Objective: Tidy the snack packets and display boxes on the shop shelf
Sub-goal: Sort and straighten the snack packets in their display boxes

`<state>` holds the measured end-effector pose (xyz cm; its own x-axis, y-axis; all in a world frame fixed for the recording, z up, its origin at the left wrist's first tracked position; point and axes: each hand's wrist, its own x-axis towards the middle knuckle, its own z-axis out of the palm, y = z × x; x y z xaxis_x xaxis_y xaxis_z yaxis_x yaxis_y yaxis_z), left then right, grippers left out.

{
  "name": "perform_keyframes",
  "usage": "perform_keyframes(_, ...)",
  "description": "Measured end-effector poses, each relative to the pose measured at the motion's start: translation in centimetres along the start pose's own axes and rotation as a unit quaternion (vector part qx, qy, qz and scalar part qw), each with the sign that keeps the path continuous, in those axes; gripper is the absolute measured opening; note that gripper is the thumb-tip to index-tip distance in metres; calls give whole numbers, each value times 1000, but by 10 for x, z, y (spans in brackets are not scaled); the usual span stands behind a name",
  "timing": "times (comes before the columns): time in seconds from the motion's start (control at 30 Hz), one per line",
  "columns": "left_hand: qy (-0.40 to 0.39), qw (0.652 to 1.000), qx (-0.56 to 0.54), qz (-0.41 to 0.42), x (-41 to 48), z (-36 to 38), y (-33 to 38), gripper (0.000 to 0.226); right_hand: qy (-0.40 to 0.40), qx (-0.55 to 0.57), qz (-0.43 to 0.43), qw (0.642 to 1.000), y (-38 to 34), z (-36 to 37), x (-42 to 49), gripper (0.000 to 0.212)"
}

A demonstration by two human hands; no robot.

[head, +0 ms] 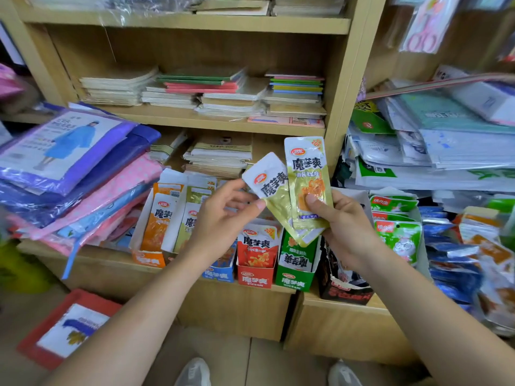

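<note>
Two yellow-green snack packets are held up in front of the shelf. My right hand (342, 221) grips the upright packet (308, 174), thumb pressed on its front. The second, tilted packet (271, 185) lies behind it, leaning left; my left hand (223, 215) pinches its left edge between thumb and fingers. Below the hands, display boxes stand in a row on the wooden shelf (111, 263): an orange box (156, 227), a red box (257, 257), a green box (296, 266) and a black box (344, 288). Part of a blue box (220, 271) shows under my left wrist.
Stacked raincoat packs (72, 168) overhang the shelf at left. Green (395, 227) and blue snack bags (451, 254) crowd the right side. Notebook stacks (206, 90) fill the upper shelves. A red-framed pack (69, 327) lies on the floor at lower left.
</note>
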<state>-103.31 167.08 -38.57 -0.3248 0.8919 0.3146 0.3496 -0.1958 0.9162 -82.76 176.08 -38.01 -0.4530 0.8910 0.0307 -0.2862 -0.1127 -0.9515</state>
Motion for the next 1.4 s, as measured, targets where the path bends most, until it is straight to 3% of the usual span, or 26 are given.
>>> perform_keyframes(0.17, 23, 992, -115, -38, 2, 1, 11, 29, -60, -41, -17, 997, 6, 19, -4, 30)
perform_keyframes(0.3, 53, 991, -121, -34, 1, -9, 14, 22, -85, -95, -46, 991, 10, 39, -7, 22)
perform_keyframes(0.4, 56, 992, -111, -29, -3, -21, 11, 27, -64, -191, -121, 972, 15, 57, -8, 18)
perform_keyframes(0.5, 93, 989, -110, -36, -6, -41, 7, 26, -21, -324, -200, 924, 27, 73, -2, 27)
perform_keyframes(0.6, 178, 975, -123, -52, -4, -76, -7, 21, 2, -413, -266, 871, 41, 87, 5, 37)
perform_keyframes(0.7, 259, 958, -106, -54, -5, -113, -24, 17, -30, -513, -350, 783, 56, 97, 9, 30)
perform_keyframes(0.8, 287, 950, -112, -51, -7, -133, -39, 15, -72, -583, -365, 722, 69, 103, 13, 25)
perform_keyframes(0.87, 272, 957, -80, -57, -8, -138, -53, 17, -73, -614, -351, 703, 74, 103, 17, 25)
perform_keyframes(1.07, 155, 985, 56, -53, 1, -130, -87, 27, -88, -630, -314, 705, 72, 84, 29, 30)
perform_keyframes(1.17, 94, 976, 186, -58, 4, -120, -101, 30, -114, -638, -303, 699, 67, 72, 33, 41)
perform_keyframes(1.3, 116, 943, 310, -45, 4, -111, -95, 66, -129, -623, -269, 723, 56, 49, 35, 60)
perform_keyframes(1.4, 137, 928, 347, 11, 5, -104, -81, 63, -150, -597, -245, 749, 46, 32, 31, 72)
